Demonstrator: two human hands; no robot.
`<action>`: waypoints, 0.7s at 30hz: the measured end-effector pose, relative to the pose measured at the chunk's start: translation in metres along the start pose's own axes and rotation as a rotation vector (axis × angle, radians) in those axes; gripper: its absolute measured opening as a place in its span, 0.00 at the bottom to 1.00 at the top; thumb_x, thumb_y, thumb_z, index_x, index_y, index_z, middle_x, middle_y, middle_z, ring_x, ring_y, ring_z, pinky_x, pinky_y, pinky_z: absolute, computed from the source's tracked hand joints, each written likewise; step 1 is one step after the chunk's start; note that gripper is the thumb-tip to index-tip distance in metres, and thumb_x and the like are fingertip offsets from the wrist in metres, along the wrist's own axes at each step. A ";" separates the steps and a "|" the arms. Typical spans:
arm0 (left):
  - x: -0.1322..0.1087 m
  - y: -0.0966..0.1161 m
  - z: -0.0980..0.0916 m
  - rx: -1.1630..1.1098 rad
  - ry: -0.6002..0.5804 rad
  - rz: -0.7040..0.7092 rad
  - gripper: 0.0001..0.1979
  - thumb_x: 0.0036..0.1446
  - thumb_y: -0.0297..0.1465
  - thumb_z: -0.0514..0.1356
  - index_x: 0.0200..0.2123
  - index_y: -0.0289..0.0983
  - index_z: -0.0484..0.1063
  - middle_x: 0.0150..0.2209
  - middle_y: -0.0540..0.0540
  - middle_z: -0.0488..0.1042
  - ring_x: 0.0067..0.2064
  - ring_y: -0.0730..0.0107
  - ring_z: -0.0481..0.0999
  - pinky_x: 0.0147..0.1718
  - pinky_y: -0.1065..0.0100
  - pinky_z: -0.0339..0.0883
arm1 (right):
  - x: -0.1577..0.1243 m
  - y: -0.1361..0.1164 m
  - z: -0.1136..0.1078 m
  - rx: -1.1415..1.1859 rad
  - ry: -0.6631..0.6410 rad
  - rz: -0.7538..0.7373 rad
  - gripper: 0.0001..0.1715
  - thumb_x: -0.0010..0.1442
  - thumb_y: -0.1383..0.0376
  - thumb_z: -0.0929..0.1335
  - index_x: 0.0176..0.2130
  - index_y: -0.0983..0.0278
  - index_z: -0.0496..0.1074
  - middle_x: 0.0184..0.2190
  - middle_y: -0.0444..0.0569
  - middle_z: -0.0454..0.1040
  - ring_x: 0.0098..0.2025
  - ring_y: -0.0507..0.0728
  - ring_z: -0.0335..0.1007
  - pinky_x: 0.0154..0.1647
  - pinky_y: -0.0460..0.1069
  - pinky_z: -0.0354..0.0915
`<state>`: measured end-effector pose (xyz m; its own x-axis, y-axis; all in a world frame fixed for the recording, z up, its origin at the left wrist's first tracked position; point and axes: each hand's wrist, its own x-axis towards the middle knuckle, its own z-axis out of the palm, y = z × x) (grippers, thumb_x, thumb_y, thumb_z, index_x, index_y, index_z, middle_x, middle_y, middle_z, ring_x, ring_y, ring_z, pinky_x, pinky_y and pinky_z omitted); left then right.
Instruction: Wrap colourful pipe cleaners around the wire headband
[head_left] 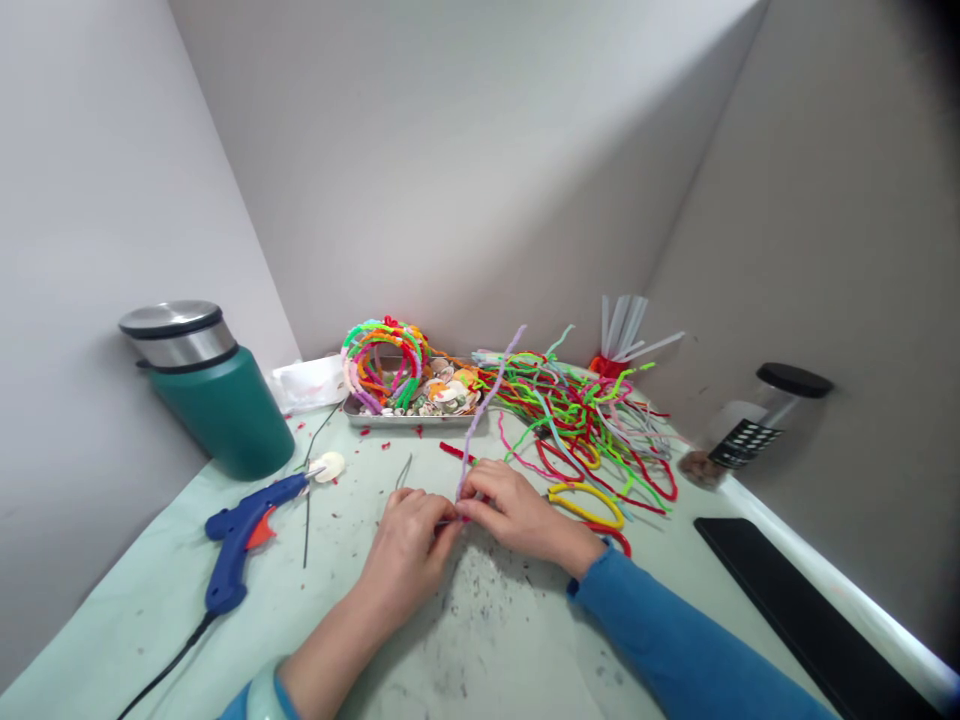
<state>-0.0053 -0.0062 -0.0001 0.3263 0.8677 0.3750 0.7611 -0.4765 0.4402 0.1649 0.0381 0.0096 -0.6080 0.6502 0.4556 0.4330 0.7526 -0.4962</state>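
Lilac stem (481,413): fuzzy, flexible by its look; at table centre, lower end in the grip. Long axis runs up and away from the fingertips, leaning right toward the far end, which is free. The stem rises almost wholly beyond the grip; its visible base is nearer the right hand.

Right hand (510,503): thumb and forefinger pinched on the stem's base. Blue sleeve.

Left hand (409,530): thumb and forefinger pressed together just beside the right fingertips, on a thin strand (448,521). Whether strand and stem are 1 piece or 2: cannot tell.

Pink bit (463,518): between the 2 hands, mostly covered by fingers; nature unclear.

Hidden: the stem's lower tip and any bend or join there.

Beyond the hands: red stem piece (454,452), partly behind the lilac stem. Tray (420,420), metal, with shells and a coiled bundle (414,350). Heap (570,400) of coloured stems, right of the tray; single lengths hard to separate.

Right of the right hand: yellow loop (592,490); red loop under the wrist side, partly covered.

Left: glue gun (236,540), blue, nozzle at a pale disc (330,466); cord cut off by the lower edge. Flask (225,410), green, behind.

Far right: jar (750,435), black lid.
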 end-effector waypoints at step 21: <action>0.007 0.000 -0.014 -0.595 0.161 -0.247 0.12 0.53 0.37 0.57 0.25 0.35 0.69 0.23 0.51 0.68 0.27 0.74 0.64 0.28 0.74 0.58 | 0.000 -0.001 0.020 1.176 0.086 0.396 0.14 0.56 0.63 0.65 0.44 0.63 0.70 0.21 0.42 0.66 0.23 0.49 0.60 0.25 0.45 0.57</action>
<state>-0.0108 -0.0023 0.0135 0.0589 0.9515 0.3021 0.3483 -0.3032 0.8870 0.1507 0.0354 -0.0043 -0.5066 0.8493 0.1485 -0.3091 -0.0182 -0.9508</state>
